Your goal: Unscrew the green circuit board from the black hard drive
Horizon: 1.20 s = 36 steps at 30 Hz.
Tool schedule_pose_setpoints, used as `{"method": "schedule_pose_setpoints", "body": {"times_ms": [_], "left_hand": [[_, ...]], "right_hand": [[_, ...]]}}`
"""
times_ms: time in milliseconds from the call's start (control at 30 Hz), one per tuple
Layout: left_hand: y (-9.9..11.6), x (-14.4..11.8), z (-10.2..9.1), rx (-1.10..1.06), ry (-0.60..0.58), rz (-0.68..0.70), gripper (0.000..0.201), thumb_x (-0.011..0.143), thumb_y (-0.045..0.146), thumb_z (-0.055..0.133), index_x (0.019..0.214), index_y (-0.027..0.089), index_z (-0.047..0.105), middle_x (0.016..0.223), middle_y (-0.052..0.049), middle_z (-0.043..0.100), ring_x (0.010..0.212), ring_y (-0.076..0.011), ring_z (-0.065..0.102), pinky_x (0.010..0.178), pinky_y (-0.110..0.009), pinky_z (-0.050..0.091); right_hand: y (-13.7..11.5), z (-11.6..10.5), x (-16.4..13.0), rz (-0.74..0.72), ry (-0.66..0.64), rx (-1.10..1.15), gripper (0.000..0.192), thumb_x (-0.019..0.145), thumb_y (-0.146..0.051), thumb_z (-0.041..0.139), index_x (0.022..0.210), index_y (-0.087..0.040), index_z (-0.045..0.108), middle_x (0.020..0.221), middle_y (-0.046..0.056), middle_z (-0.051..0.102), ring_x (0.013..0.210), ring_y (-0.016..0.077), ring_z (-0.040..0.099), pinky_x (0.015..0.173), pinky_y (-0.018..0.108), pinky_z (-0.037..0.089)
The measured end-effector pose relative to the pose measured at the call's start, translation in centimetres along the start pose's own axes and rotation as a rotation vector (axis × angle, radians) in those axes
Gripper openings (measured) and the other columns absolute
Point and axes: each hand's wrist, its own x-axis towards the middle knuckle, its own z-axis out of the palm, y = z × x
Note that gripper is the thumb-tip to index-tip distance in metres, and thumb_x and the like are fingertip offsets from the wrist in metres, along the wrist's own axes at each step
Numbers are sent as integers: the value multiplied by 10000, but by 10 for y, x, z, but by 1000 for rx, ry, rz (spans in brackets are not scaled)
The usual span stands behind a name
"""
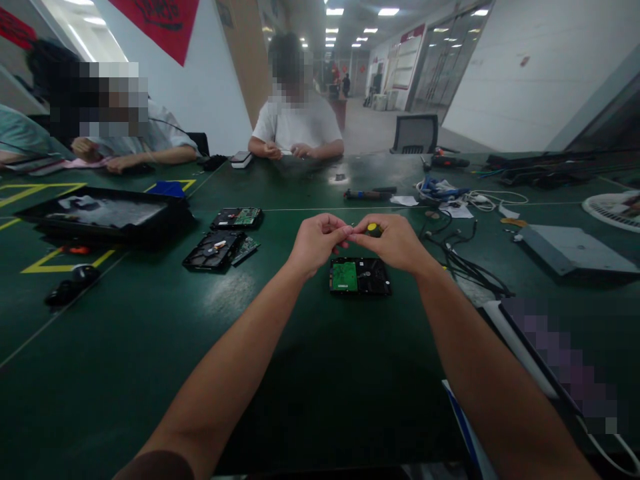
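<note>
My right hand (395,240) is closed around a screwdriver (374,230), whose yellow and black handle end shows beside the thumb. My left hand (321,241) is closed in a pinch, its fingertips meeting those of the right hand. Whatever lies between these fingertips is too small to make out, and the screwdriver's shaft is mostly hidden. Just below both hands, a hard drive (367,283) lies flat on the green table, a green circuit board on its left half and black casing on its right. Neither hand visibly touches the drive.
Left of my hands lie another hard drive (237,217), an opened drive casing (213,251) and a loose circuit board (245,251). A black tray (107,210) stands farther left. Black cables (467,267) and a grey metal box (575,250) lie right. Two co-workers sit across the table.
</note>
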Motion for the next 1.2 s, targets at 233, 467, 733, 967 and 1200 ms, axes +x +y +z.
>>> {"method": "schedule_pose_setpoints", "body": {"times_ms": [233,467,733,967,1200], "left_hand": [[-4,-1,1,68,-93,-35,144,935,289,701,903,159,649,821,-71,749,658,-146,680,545,-249,475],[-19,-1,-4,528,-136,77,241,1000,407,571,993,189,674,920,-82,742,814,-212,689,722,-341,528],[-42,-18,-18,834,-442,170,785,842,649,679,1441,170,513,1416,-183,569,1335,-344,517,1113,-474,422],[-55,-35,-14,868,-483,137,1090,669,653,805,1562,201,373,1523,-191,440,1414,-402,409,1168,-544,365],[-65,-37,-15,894,-453,161,1012,699,568,796,1552,207,387,1509,-181,453,1410,-401,398,1173,-553,338]], "right_hand": [[3,-2,1,23,-51,-102,142,871,-309,658,868,-246,785,898,18,777,830,195,674,764,331,442],[20,-11,2,40,-97,-207,124,849,-289,657,841,-238,770,922,31,778,870,219,684,793,348,452],[19,-22,2,128,-12,-233,92,831,-284,672,819,-231,746,928,54,772,869,238,677,807,377,464],[29,-24,1,134,-70,-270,94,843,-302,673,817,-242,740,897,55,762,845,243,674,783,383,476],[38,-21,2,128,-188,-298,110,828,-296,677,791,-247,768,906,60,776,877,271,697,800,391,489]]}}
